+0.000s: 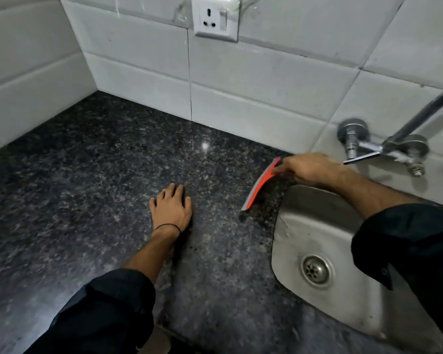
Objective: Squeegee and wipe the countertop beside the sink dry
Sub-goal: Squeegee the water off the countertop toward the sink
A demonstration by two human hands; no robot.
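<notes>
The dark speckled granite countertop (100, 175) fills the left and middle of the view. My right hand (310, 168) is shut on an orange squeegee (260, 186) with a grey blade. The blade rests on the counter just left of the steel sink (315, 231), close to its rim. My left hand (172, 208) lies flat on the counter, palm down, fingers apart, holding nothing. A thin black band circles its wrist. No cloth is in sight.
White tiled walls meet in a corner at the back left. A white wall socket (215, 19) sits high on the back wall. A chrome tap (379, 146) juts from the wall above the sink. The sink drain (316, 269) is bare.
</notes>
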